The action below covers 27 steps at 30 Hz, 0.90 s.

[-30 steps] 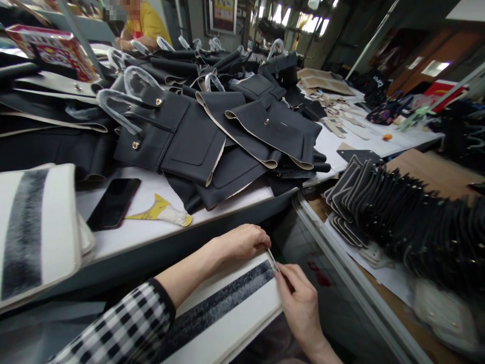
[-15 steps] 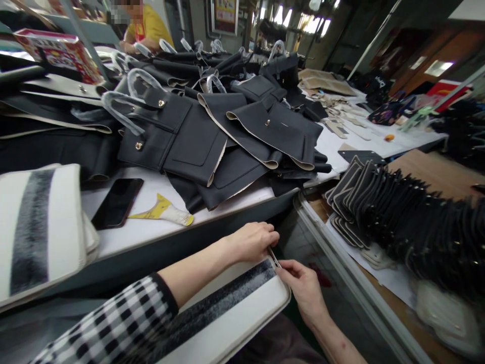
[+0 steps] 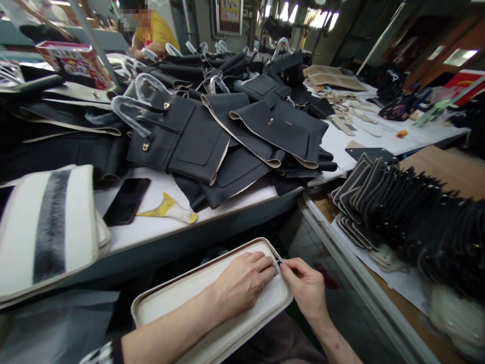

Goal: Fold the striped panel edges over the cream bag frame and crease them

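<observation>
A cream rectangular panel [image 3: 182, 296] with a raised rim lies in front of me, below the table edge. My left hand [image 3: 242, 283] rests on its far right end, fingers curled and pressing down. My right hand [image 3: 305, 288] pinches a small thin metal piece [image 3: 279, 262] at the panel's right edge, fingertips touching those of the left hand. What the metal piece is cannot be made out.
A white table [image 3: 159, 227] carries a heap of black bag pieces [image 3: 212, 136], a black phone [image 3: 127, 200], a yellow-and-white scrap [image 3: 168, 208] and a cream panel with a dark stripe [image 3: 49, 232]. Stacked black pieces [image 3: 409, 212] line the right bench. A person in yellow [image 3: 153, 30] sits far back.
The panel's dark striped face no longer shows; a plain cream rimmed side now faces up. My left hand moved from the panel's far edge to rest on top. The right hand stayed pinching.
</observation>
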Each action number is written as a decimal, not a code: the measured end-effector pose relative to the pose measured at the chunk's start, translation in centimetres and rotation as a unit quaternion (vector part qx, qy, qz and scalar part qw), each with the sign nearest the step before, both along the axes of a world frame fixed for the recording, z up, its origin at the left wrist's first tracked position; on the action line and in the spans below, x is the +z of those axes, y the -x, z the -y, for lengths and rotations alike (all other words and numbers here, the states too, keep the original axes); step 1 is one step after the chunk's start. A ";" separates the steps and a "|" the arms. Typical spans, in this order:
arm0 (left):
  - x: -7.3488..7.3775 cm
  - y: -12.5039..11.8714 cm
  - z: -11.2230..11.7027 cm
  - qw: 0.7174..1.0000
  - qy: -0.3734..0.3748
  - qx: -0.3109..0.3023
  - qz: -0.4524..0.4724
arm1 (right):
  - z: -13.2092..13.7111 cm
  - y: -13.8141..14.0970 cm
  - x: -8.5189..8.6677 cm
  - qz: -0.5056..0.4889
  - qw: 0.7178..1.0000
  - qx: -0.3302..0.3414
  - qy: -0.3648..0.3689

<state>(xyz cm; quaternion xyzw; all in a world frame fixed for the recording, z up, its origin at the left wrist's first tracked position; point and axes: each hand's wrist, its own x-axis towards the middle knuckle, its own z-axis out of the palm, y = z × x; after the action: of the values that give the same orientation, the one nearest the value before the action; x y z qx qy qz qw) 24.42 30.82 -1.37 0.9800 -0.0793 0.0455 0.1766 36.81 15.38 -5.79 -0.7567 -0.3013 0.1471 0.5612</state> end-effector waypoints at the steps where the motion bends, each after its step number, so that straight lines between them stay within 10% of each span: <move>1: 0.0 -0.1 0.0 1.000 0.001 0.001 -0.001 | 0.0 0.0 0.0 0.005 1.000 0.005 -0.003; 19: 0.6 0.3 1.3 0.997 0.035 0.050 0.047 | 1.5 0.5 2.3 0.284 0.948 0.138 0.033; 27: 0.6 -3.1 5.1 0.932 -0.200 -0.013 0.303 | 6.6 -1.6 5.1 0.495 0.827 0.161 0.212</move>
<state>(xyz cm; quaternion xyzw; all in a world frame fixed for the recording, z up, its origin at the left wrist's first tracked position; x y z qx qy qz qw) 27.53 25.70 -0.73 0.9335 -0.1492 0.3213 -0.0551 38.36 8.82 -0.70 -0.7689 -0.6179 -0.0987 0.1311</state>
